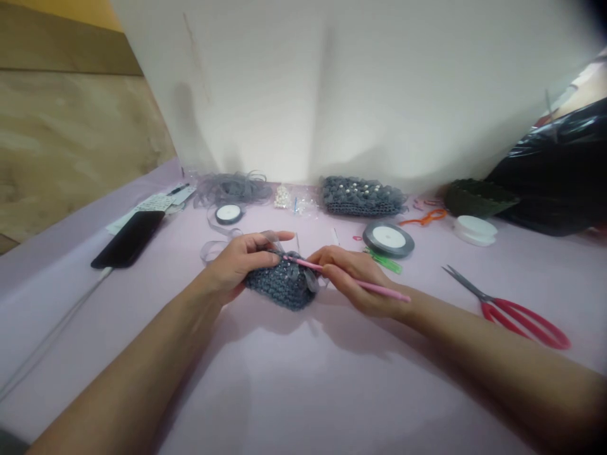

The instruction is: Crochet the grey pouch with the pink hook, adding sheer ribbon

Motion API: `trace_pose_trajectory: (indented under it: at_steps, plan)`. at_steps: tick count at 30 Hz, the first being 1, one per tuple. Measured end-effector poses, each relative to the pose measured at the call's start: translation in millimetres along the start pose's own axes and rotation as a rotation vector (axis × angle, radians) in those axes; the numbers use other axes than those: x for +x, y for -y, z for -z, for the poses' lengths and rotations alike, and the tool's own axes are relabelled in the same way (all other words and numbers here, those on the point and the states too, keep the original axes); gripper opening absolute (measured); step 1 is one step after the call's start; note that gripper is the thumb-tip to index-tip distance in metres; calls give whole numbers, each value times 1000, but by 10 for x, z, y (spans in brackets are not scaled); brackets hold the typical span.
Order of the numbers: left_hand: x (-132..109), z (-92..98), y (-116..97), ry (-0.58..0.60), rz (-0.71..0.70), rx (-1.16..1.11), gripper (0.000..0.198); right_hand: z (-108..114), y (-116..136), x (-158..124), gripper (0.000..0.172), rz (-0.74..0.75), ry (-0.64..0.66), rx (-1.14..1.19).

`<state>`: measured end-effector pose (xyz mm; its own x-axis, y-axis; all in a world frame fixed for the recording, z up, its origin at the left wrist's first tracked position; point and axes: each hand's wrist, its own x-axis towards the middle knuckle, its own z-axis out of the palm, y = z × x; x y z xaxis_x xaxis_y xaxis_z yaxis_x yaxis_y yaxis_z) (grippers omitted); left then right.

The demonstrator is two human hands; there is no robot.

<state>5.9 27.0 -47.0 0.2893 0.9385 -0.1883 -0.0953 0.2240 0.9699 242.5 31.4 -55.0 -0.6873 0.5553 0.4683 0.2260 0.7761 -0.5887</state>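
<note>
left hand (241, 262) grips one swatch (279, 285), right hand (353, 281) one crochet hook (384, 291).

From where I stand, the tip of the pink crochet hook (360, 284) vanishes into the grey crocheted piece (279, 284), the black plastic bag (554, 170) at two o'clock runs off the edge, and the clear packet (303, 205) at twelve o'clock holds bits too small to tell.

The left forearm (128, 357) and right forearm (493, 354) were bare and slim, ending in a left hand (237, 265) and a right hand (353, 278) with no visible jewellery. The fingers (265, 239) looked slender, though the soft view made it hard to tell. A dark blur (9, 442) in the lower-left corner was possibly clothing.
</note>
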Motion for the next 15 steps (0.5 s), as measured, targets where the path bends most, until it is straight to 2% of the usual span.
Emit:
trace_pose_trajectory:
  at_steps: [3,5,8,10,13,15]
  plan:
    - [-1,-114,86,83,-47,34,43,-44,26,-1,22,-61,-42,48]
    - [-1,-176,132,176,-69,24,38,-73,27,1,23,-102,-120,56]
    - [8,-157,121,236,-119,107,32,-80,20,20,26,-158,-220,46]
    - [22,-71,68,145,-158,280,33,-67,18,38,29,-178,-238,55]
    - [37,56,-9,-148,-218,547,40,-53,24,55,30,-196,-227,79]
    - [38,66,-21,-256,-277,586,40,-55,34,59,31,-203,-213,73]
